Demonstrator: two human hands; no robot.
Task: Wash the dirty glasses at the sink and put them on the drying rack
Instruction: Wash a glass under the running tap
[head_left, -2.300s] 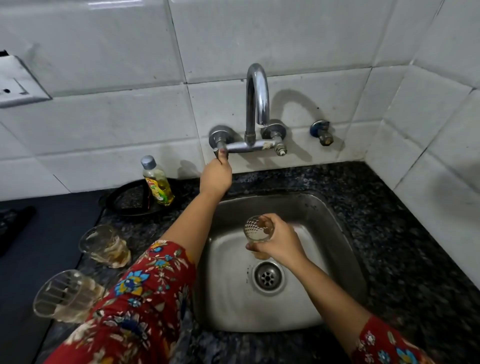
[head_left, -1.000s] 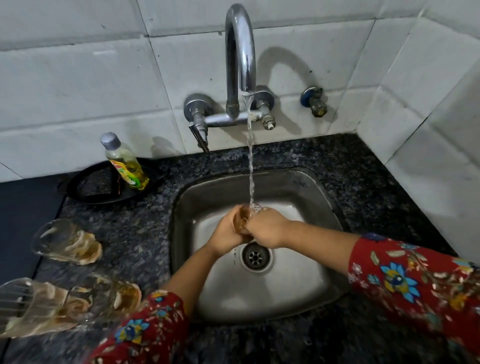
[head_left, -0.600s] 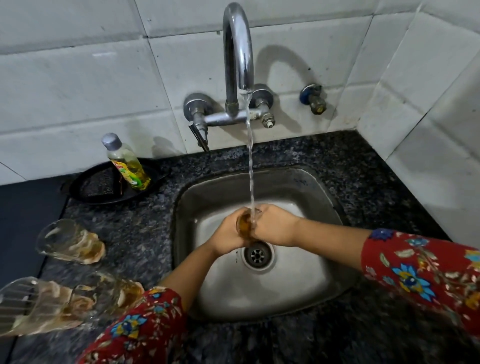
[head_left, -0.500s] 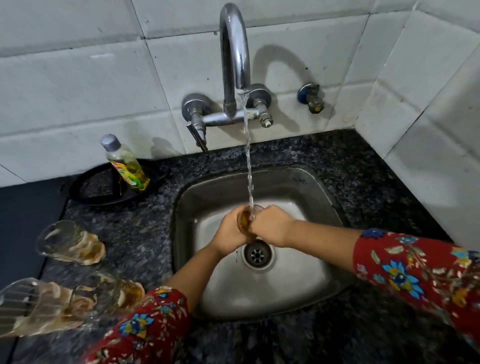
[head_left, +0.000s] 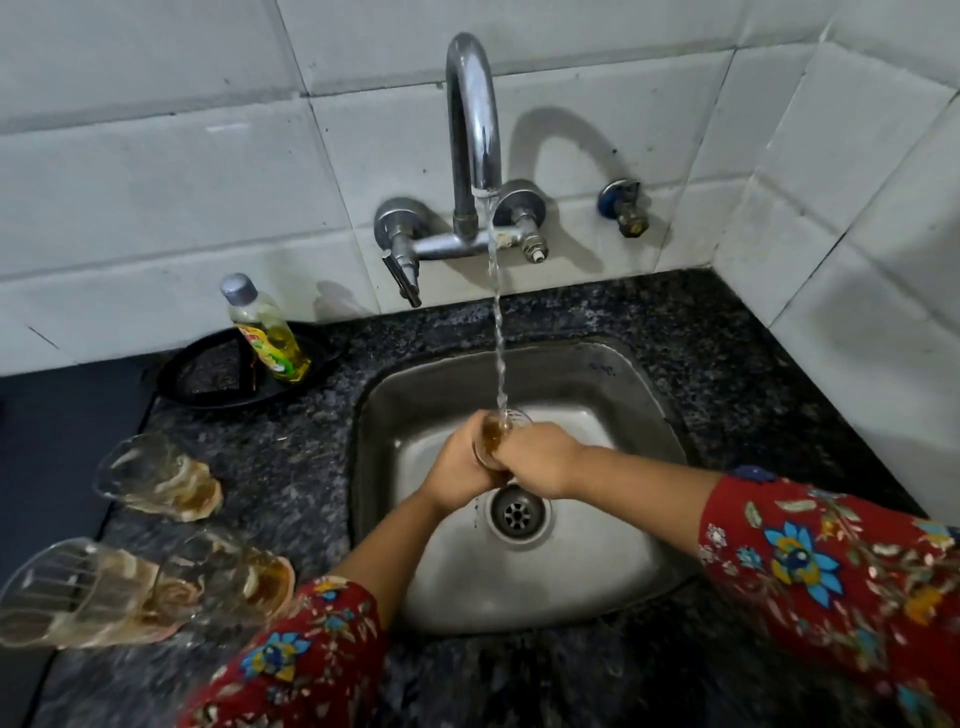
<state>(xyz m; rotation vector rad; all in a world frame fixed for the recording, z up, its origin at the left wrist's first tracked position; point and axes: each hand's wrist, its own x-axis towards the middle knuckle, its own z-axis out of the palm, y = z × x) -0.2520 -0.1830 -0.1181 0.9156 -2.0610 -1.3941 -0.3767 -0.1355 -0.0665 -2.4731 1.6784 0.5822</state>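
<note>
Above the drain (head_left: 517, 514), inside the sink (head_left: 644, 384), under the tap (head_left: 471, 130): a thin stream of water (head_left: 497, 338) falling into the mouth of 1 glass (head_left: 493, 434). Left of the sink, on the counter (head_left: 311, 467): 3 dirty glasses (head_left: 161, 480), mouths pointing away from the sink, plus a soap bottle (head_left: 267, 332) on a black tray (head_left: 208, 374) behind them. Left hand (head_left: 457, 475) and right hand (head_left: 540, 460) both wrapped around the glass from either side, equally near it. Glass roughly upright, long axis near vertical, mouth up toward the tap, brownish liquid inside. Probably rinsing. No drying rack in view.
</note>
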